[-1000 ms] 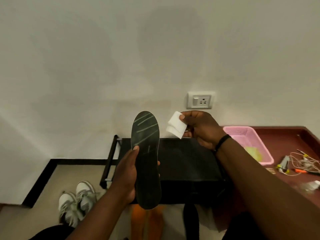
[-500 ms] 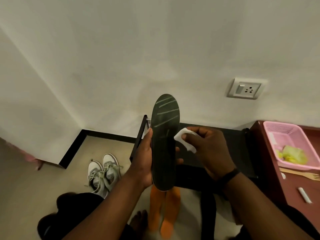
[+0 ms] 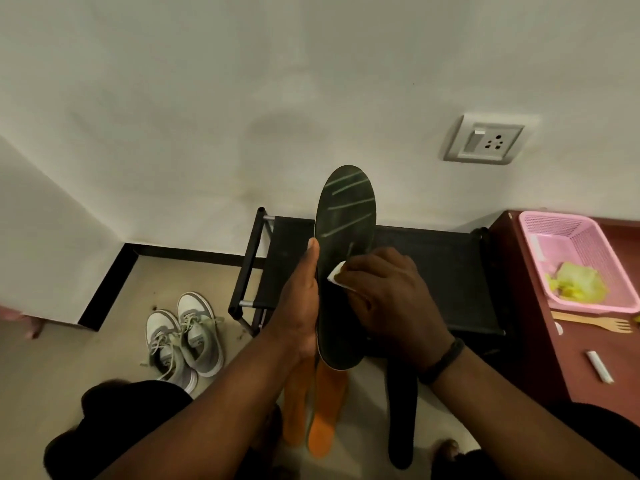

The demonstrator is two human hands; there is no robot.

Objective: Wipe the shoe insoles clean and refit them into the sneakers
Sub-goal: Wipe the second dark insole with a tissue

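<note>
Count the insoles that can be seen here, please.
4. One dark insole is held upright in the left hand. Two orange insoles lie on the floor below it. One black insole lies to their right. Others may be hidden.

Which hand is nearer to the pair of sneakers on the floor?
The left. The left hand holds the dark insole just right of and above the sneakers in the picture; the right hand, pressing the white wipe, lies beyond the insole.
</note>
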